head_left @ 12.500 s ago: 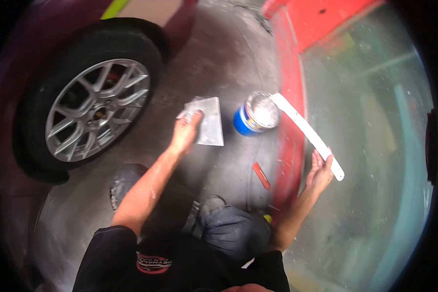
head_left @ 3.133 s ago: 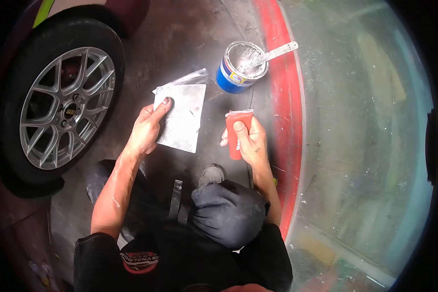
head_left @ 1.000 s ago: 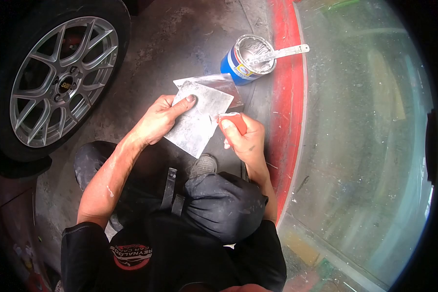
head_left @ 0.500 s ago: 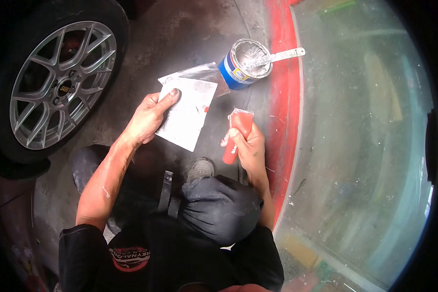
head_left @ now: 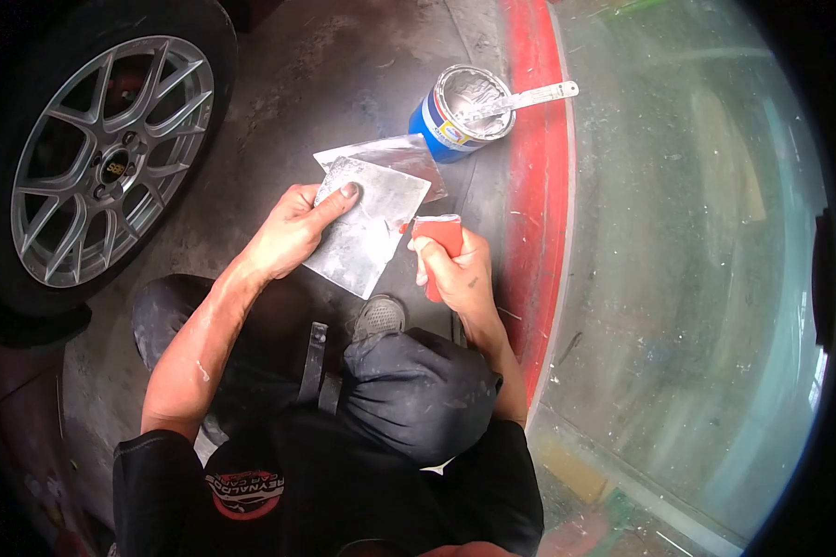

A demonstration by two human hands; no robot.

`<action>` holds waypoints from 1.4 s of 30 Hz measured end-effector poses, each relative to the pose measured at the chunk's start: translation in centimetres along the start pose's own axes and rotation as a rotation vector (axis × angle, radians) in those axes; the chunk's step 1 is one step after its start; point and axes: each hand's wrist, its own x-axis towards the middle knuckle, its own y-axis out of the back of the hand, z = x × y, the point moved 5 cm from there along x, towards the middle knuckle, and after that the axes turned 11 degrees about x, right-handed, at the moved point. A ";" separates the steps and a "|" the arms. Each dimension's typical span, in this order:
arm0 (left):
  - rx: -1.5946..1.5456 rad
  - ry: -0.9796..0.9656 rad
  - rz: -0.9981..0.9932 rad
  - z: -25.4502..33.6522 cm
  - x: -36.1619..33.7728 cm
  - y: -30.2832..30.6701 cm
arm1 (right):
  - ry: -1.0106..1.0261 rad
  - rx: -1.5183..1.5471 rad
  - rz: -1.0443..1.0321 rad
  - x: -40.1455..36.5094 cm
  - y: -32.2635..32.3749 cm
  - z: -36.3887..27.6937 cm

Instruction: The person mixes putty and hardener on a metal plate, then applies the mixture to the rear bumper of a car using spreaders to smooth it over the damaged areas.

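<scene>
My left hand (head_left: 293,227) is closed on a grey metal plate (head_left: 358,237), thumb on top and fingers underneath. Smears mark its surface, and a red dab (head_left: 403,226) sits by its right edge. Behind it shows a second shiny metal sheet (head_left: 413,156), partly covered. In my right hand (head_left: 462,269) is a flat red tapering piece (head_left: 441,234) with a pale straight upper edge, close to the plate's right side. Just beyond the sheet stands an open blue-and-white can (head_left: 450,121) with pale paste inside. A white stir stick (head_left: 529,97) lies across its rim.
A car wheel with silver spokes (head_left: 116,167) is at the left. To the right, a red-painted strip (head_left: 541,186) borders a large scuffed glass-like panel (head_left: 678,251). My bent knee (head_left: 423,395) and a grey shoe (head_left: 379,317) are below the plate.
My right hand has turned and moved left, bringing the red piece up to the plate. The plate has shifted slightly right and its tilt has changed, now showing greyer.
</scene>
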 end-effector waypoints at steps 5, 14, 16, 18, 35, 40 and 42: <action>-0.024 -0.002 -0.008 -0.4 0.2 -0.2 | -0.048 -0.018 -0.012 -0.2 -0.4 -0.2; -0.012 0.011 0.004 -0.4 0.2 -0.2 | -0.029 -0.003 -0.004 0.0 -0.8 -0.4; -0.046 0.008 0.007 -0.7 0.3 0.0 | -0.020 -0.012 0.037 0.1 -0.5 -0.2; -0.123 0.004 0.006 -0.7 0.5 0.2 | 0.004 -0.007 0.121 0.6 0.5 0.4; -0.289 -0.039 0.200 -1.0 1.3 2.6 | 0.405 -0.902 0.282 2.3 8.9 0.0; -0.305 -0.026 0.248 -0.8 1.9 2.5 | 0.760 -1.090 -0.354 -9.6 -9.2 -19.8; -0.286 -0.011 0.220 -0.3 1.6 2.5 | 0.936 -1.108 -0.470 -12.1 -12.7 -22.8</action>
